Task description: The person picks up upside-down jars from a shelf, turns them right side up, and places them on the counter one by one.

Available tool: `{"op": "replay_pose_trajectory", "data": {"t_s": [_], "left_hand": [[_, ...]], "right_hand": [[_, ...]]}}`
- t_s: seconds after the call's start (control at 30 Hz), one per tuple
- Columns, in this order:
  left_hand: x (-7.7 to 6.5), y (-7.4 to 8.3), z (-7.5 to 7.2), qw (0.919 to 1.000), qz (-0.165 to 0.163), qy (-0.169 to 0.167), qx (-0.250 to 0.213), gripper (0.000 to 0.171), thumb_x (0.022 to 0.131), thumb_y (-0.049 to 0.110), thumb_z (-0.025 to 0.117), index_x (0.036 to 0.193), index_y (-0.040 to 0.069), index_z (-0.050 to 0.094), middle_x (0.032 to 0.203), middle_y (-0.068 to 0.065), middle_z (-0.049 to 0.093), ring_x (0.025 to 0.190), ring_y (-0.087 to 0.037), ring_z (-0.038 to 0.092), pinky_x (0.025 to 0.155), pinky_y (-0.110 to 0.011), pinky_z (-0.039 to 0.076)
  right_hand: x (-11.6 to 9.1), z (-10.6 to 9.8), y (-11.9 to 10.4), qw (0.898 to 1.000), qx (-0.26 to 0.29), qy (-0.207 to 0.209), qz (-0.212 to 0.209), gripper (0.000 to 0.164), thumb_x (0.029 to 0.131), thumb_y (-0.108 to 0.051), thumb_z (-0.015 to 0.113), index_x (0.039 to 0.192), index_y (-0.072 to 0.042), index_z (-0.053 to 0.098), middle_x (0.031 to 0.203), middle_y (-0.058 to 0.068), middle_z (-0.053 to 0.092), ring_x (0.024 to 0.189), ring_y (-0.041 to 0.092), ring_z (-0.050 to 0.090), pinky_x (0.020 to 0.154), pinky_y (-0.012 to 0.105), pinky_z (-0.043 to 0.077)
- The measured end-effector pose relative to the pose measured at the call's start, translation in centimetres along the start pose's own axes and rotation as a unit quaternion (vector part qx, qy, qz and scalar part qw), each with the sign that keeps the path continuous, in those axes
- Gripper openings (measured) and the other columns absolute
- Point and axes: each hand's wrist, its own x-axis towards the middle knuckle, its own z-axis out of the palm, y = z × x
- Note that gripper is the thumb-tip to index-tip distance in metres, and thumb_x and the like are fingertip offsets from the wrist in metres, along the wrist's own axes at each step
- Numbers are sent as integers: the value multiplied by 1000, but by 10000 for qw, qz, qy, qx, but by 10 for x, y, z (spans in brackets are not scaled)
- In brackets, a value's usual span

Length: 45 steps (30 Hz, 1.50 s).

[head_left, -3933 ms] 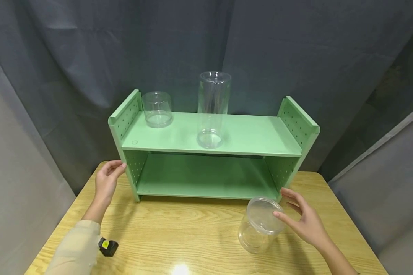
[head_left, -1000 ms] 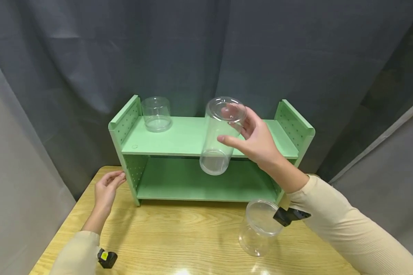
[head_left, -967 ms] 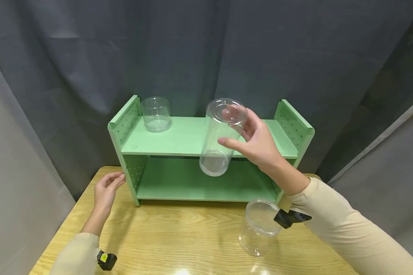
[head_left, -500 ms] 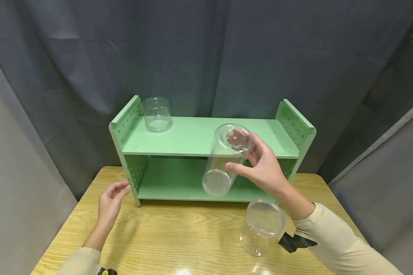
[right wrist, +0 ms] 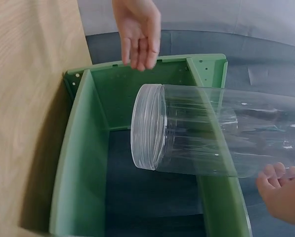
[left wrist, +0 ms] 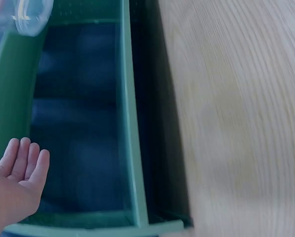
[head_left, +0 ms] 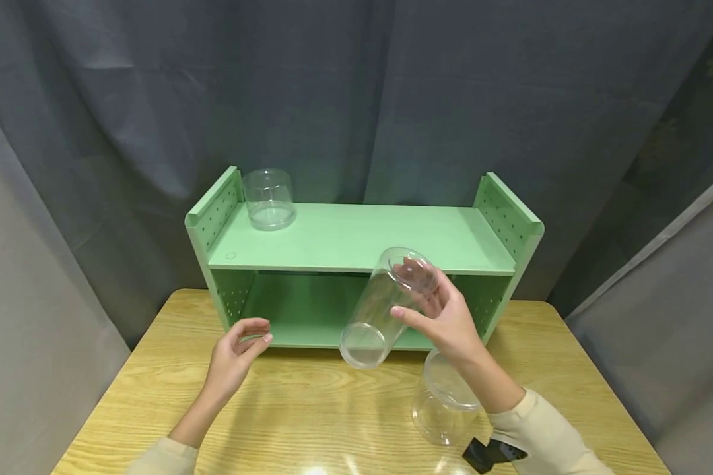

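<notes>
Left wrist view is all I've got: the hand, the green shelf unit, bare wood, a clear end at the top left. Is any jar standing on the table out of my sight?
Observer: Yes, one wide clear jar stands on the table, in front of the green shelf unit, toward its right end.
Operator: And up top?
Observer: A short clear jar stands at the left end of the top shelf.
Operator: Anything being gripped?
Observer: The right hand grips a tall clear jar.

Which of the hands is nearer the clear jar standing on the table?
Right. The right hand, holding the tall jar, is raised just beyond the standing jar; the left hand is well off to its left, by the shelf.
</notes>
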Motion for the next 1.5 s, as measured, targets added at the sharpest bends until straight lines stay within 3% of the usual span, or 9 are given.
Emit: {"op": "replay_pose_trajectory", "data": {"t_s": [0.13,0.37,0.5,0.7,0.87,1.03,1.5], "left_hand": [[-2,7,12,9989,313,-345,19,32,92,14,64,122,3,57,121,-13,60,107,-5,60,94,-17,53],[-6,20,30,9931,711,-885,298,39,91,18,66,126,6,54,126,-11,60,118,-29,57,104,-42,50],[-8,24,39,9882,777,-1267,362,45,90,21,68,130,9,51,130,-11,59,122,-31,56,107,-44,48],[-15,24,52,9751,1026,-1936,328,58,87,20,71,135,0,45,134,-18,55,125,-35,53,109,-45,45],[-22,23,61,9652,1023,-2385,323,69,83,21,75,138,-1,41,137,-18,54,126,-36,53,110,-49,44],[-26,23,65,9641,941,-2445,434,75,79,22,79,140,1,40,137,-18,55,126,-37,54,108,-53,44],[-31,19,66,9614,1179,-2468,283,71,78,18,79,137,4,43,135,-14,58,125,-31,56,110,-40,46]], "right_hand": [[-6,3,10,9997,254,-37,-24,69,77,14,68,138,3,38,127,-8,59,119,2,57,107,20,46],[-18,8,25,9989,426,-74,203,70,77,12,68,139,6,36,128,-8,58,119,1,57,107,22,46],[-24,12,32,9984,460,-132,317,70,78,10,68,140,4,36,129,-9,57,120,1,57,107,21,46],[-31,21,39,9973,639,-303,201,71,77,7,70,139,7,35,130,-7,56,122,2,56,108,22,45],[-37,27,42,9953,831,-464,184,74,77,6,72,140,9,32,133,-4,54,124,3,55,110,24,43],[-40,29,43,9943,895,-539,215,73,80,4,71,141,8,32,136,-3,52,125,3,54,111,24,42],[-44,30,45,9943,882,-536,253,70,81,5,69,140,8,32,141,-3,49,128,8,54,110,24,43]]}}
